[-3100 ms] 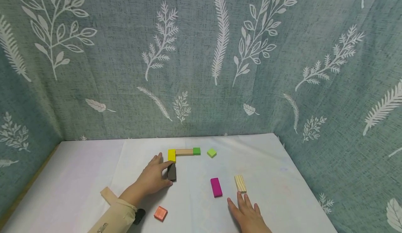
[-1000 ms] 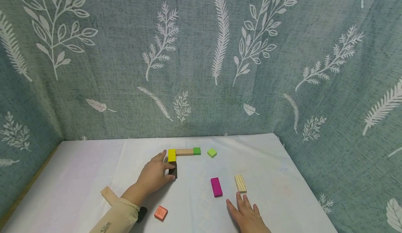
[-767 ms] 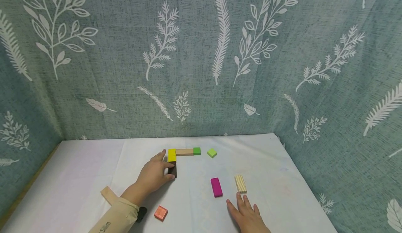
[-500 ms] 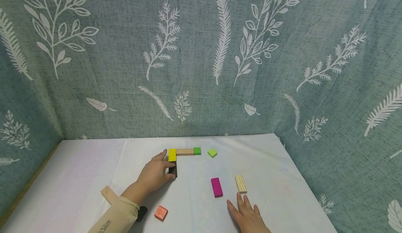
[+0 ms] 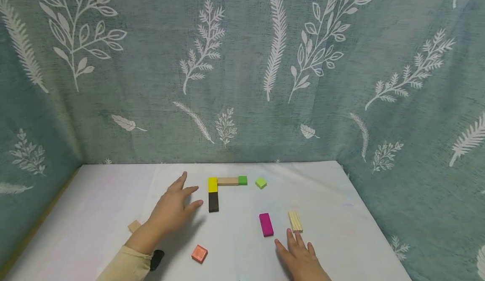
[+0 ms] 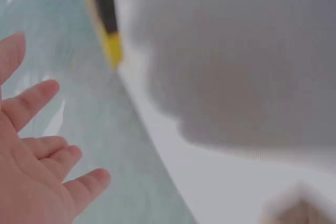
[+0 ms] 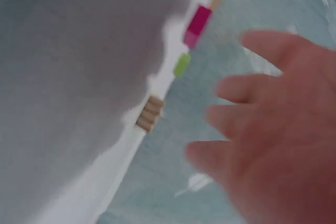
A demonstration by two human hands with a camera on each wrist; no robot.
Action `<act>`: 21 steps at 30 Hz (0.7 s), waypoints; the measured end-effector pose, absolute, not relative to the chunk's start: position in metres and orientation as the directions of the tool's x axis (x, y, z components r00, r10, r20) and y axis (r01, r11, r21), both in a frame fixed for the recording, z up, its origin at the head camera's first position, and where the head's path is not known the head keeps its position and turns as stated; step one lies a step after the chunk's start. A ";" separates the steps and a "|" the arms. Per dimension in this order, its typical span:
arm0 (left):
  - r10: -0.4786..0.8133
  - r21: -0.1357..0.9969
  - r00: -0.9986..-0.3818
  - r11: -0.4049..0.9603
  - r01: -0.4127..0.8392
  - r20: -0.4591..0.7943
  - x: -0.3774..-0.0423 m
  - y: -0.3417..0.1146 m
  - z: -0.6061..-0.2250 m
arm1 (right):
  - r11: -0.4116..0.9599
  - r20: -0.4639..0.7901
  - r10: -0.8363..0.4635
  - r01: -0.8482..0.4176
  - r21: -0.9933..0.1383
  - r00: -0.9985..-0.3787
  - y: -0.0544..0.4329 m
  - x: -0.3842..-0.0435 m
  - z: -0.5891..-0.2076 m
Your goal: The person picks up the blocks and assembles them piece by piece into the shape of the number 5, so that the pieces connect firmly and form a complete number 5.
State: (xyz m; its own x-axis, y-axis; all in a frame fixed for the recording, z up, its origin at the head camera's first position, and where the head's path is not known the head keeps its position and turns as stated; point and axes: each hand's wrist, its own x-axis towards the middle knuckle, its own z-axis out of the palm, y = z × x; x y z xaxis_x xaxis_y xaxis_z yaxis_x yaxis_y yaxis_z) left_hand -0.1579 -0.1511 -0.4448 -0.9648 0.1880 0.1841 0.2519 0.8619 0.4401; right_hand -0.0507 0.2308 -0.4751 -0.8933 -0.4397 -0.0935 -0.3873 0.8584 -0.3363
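In the head view my left hand (image 5: 170, 209) hovers with fingers spread, just left of a dark brown block (image 5: 214, 202) and holding nothing. That block stands end to end with a yellow block (image 5: 213, 184). From the yellow one a tan wooden block (image 5: 228, 181) runs right to a green block (image 5: 243, 180), forming a corner shape. My right hand (image 5: 301, 258) has its fingers spread at the near end of a striped wooden block (image 5: 295, 222); whether they touch is unclear. A magenta block (image 5: 266, 224) lies left of it. The left wrist view shows the left palm (image 6: 31, 177) bare.
A light green block (image 5: 261, 183) lies right of the green one. An orange-red block (image 5: 199, 254) sits near the front, and a tan block (image 5: 134, 226) is partly hidden by the left forearm. Patterned curtain (image 5: 242, 83) surrounds the white table (image 5: 333, 196) at back and sides.
First the dark brown block was pushed slightly away, up against the yellow block, by the left hand. Now that hand has let go and drawn left. The right hand has stayed put; the view shifted slightly.
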 end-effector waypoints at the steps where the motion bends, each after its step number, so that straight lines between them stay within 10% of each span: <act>1: 0.168 0.451 -0.968 0.861 0.236 0.186 -0.153 -0.161 -0.440 | 0.854 -0.097 -0.452 -0.399 -0.333 -0.886 0.225 -0.051 -0.469; 14: -0.026 0.520 -0.996 0.854 0.022 0.086 -0.115 -0.259 -0.426 | 0.730 0.003 -0.676 -0.670 -0.132 -0.737 -0.005 -0.104 -0.421; 21: -0.082 0.545 -0.987 0.838 0.006 0.137 -0.106 -0.275 -0.424 | 0.811 -0.008 -0.535 -0.511 -0.285 -0.845 -0.093 -0.120 -0.450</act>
State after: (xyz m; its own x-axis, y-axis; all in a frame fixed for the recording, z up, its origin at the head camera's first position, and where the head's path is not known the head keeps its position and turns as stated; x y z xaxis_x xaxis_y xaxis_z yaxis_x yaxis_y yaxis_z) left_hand -0.1057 -0.2749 -0.4241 -0.9872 -0.0817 0.1371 0.0064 0.8383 0.5451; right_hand -0.1198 -0.0928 -0.4504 -0.8450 -0.5347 -0.0077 -0.5106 0.8111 -0.2854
